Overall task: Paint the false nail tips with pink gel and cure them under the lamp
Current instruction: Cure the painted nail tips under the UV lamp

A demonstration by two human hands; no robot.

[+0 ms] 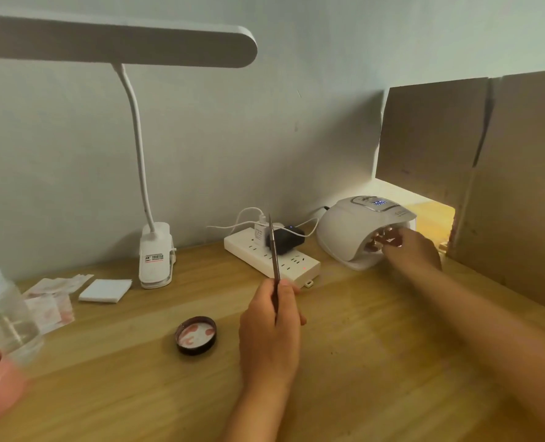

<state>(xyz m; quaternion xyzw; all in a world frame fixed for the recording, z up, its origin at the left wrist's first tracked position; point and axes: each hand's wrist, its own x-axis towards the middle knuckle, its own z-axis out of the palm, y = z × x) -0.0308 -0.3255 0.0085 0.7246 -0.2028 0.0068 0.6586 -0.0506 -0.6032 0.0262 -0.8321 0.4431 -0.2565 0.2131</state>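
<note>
**Nail tips at the curing lamp.** The nail tips (380, 240), pinkish and glossy, are lying at the mouth of the curing lamp (344, 231), at the far right of the table (360, 339). The lamp's display (379, 202) is glowing blue.

The right hand (413, 250) is reaching into that mouth with its fingers bending toward the tips. They are blurred there, so it cannot be told whether they are pinching the tips or only touching them.

The left hand (269, 330), near the centre, is pinching a thin brush (274, 250) between thumb and curled fingers. It is holding the brush upright and clear of the table.

Just left of that hand a dark lid (196, 335) is lying face up, carrying smears of pink gel. Beyond the brush a power strip (291, 266) is lying against the wall.

**Risks, as judged.**
- Wet gel is likely to smear if the right fingers are brushing the painted faces.
- Tips staying at the mouth rather than deeper inside may be curing unevenly.
- Gel on the lid may be thickening in stray lamp light.
- A careless swing of the brush could be dropping gel onto the power strip.
</note>
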